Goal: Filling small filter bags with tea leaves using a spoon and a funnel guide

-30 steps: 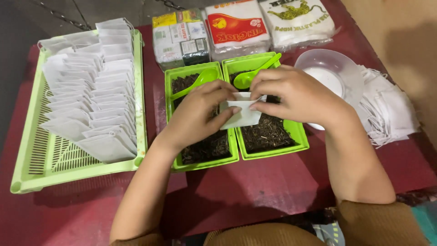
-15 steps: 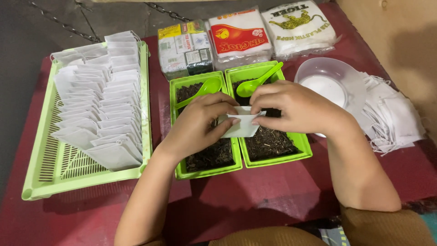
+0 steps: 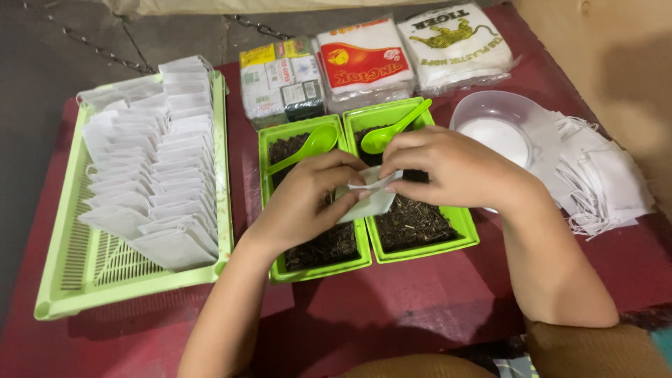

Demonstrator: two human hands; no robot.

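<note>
A small white paper filter bag is pinched between the left hand and right hand over two green plastic trays of dark loose tea, with many filled bags already ranked in the green slatted tray and a pile of empty white bags left.

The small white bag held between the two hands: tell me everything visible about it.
The small white bag looks like thin filter paper, flat and creased, its top edge pinched open. The left hand grips it from below, and the right hand pinches its top edge. It sits tilted above the seam between two green trays of dark loose tea, partly hidden by fingers.
</note>
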